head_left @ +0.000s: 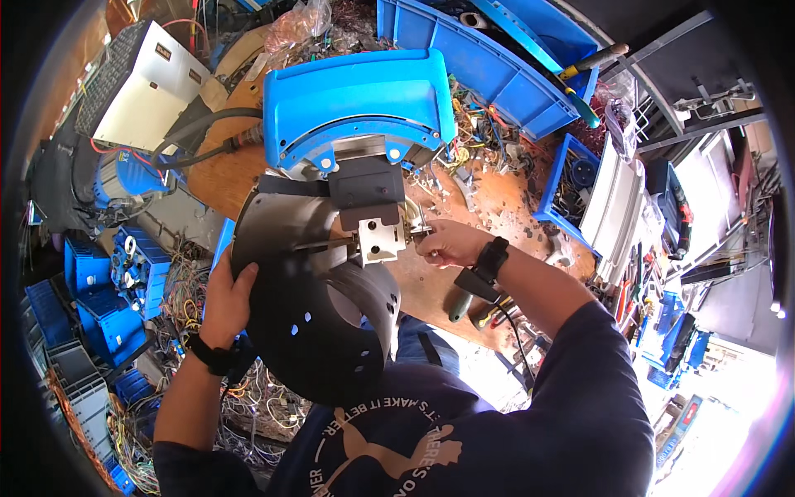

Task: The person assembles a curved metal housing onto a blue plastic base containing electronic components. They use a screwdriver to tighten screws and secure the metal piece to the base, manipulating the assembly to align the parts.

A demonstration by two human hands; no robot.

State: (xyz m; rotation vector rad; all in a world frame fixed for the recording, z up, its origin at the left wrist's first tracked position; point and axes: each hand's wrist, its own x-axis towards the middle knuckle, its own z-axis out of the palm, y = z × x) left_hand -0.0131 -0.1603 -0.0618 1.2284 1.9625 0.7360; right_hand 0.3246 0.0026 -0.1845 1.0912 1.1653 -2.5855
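A blue-covered machine part (356, 95) stands in front of me. Toward me, a black curved metal housing (310, 352) with several holes is attached to it or rests against it. My left hand (228, 300) grips this housing at its left edge, thumb on the outer face and fingers partly hidden behind. A silvery metal bracket (378, 242) sits below a black block (368, 190) in the middle. Just right of the bracket, my right hand (450, 245) is closed in a pinch at small metal fittings. What its fingers hold is hidden.
The machine stands on a brown wooden bench (505, 207) scattered with scraps and wires. A thick black cable (195, 141) runs off left. Blue crates (489, 62) stand at the back, and a green-handled tool (461, 305) lies at right. Tangled wires (265, 414) cover the lower left.
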